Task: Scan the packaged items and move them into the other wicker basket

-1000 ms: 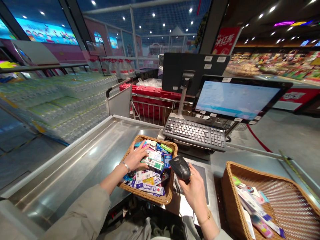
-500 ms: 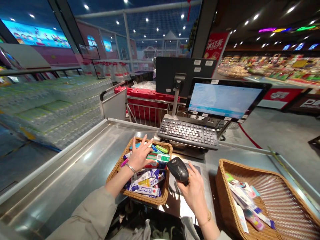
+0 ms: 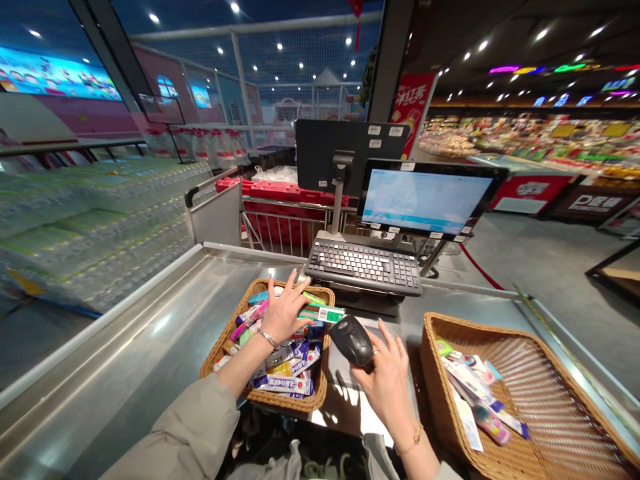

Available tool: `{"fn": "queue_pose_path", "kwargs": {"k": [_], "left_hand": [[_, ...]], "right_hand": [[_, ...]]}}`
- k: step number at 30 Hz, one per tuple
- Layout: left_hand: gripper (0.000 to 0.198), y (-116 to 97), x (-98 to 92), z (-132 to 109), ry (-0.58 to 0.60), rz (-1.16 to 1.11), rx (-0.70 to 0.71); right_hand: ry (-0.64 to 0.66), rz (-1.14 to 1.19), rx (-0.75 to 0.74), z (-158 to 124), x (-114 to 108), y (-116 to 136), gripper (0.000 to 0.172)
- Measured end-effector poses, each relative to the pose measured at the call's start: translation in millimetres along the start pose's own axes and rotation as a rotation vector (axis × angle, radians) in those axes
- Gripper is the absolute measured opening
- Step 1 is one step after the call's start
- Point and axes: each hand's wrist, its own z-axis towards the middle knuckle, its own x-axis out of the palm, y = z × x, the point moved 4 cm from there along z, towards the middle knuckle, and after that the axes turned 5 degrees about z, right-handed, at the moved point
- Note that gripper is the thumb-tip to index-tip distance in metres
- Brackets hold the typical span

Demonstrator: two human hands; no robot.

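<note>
We saw a steel checkout counter (image 3: 150, 353) in a dim supermarket, grey keyboard (image 3: 364, 265) and lit touchscreen (image 3: 425, 200) at its far edge. Over a brown wicker basket (image 3: 220, 343) of packets near the front edge, our left hand (image 3: 283, 317), fingers fanned, pinched a green-and-white carton (image 3: 323, 313) beside the black handheld scanner (image 3: 351, 340) our right hand (image 3: 387, 380) gripped. Package print blurred; a second wicker basket (image 3: 550, 373) was cut off.
</note>
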Motion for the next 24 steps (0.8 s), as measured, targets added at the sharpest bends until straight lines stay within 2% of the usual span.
{"fn": "queue_pose_path", "kwargs": {"k": [3, 9, 24], "left_hand": [[0.031, -3.9, 0.3, 3.5, -0.004, -0.009, 0.008], [0.035, -8.9, 3.7, 7.7, -0.036, -0.038, 0.033], [0.036, -10.9, 7.6, 13.2, -0.054, -0.066, 0.047]], "right_hand": [[0.002, -0.025, -0.007, -1.8, -1.3, -1.2, 0.017], [0.003, -0.047, 0.001, -2.8, -2.2, -4.3, 0.022], [-0.006, -0.072, -0.01, -0.4, -2.7, -7.1, 0.014]]}}
